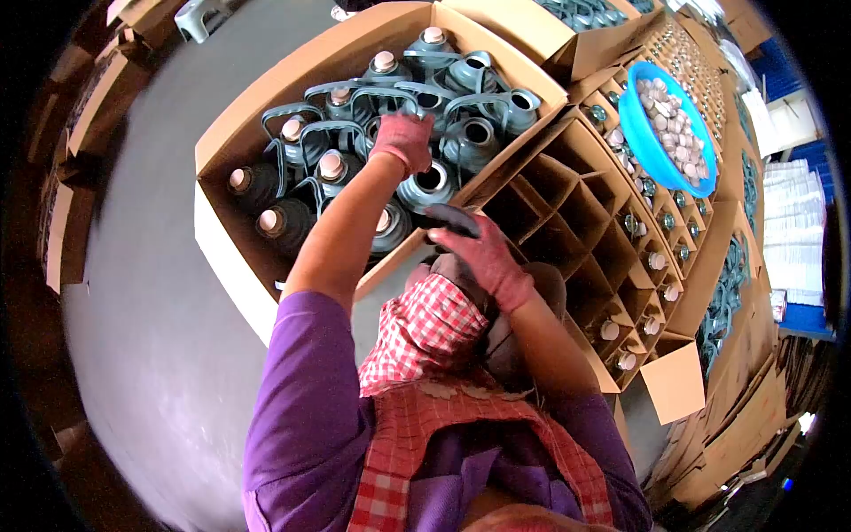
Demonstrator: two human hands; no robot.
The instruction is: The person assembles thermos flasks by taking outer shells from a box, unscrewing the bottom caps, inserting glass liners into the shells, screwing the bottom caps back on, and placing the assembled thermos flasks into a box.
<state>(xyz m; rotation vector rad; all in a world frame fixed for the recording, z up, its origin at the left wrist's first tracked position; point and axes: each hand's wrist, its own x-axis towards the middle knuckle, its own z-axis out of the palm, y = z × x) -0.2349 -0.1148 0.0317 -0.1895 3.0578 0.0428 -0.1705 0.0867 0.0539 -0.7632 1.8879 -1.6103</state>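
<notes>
My left hand (403, 144), in a reddish glove, is over the middle of a large cardboard box (253, 306) of grey-green bottles with handles. Its fingers curl down among the handles and look closed; what they grip is hidden. An uncapped bottle (429, 184) is just below that hand. My right hand (456, 232), gloved with dark fingertips, is at the box's near right edge, its fingers apart and nothing clear between them. Some bottles have pale caps, such as one bottle (332, 168); others show open dark mouths, such as another bottle (472, 142).
To the right, a divided carton (576, 208) has vacant compartments and several capped bottles. A blue basin (631, 124) of pale caps rests on cartons at upper right. More cartons with bottles extend behind it. A grey stool (193, 19) is at upper left, and boxes (97, 102) line the left.
</notes>
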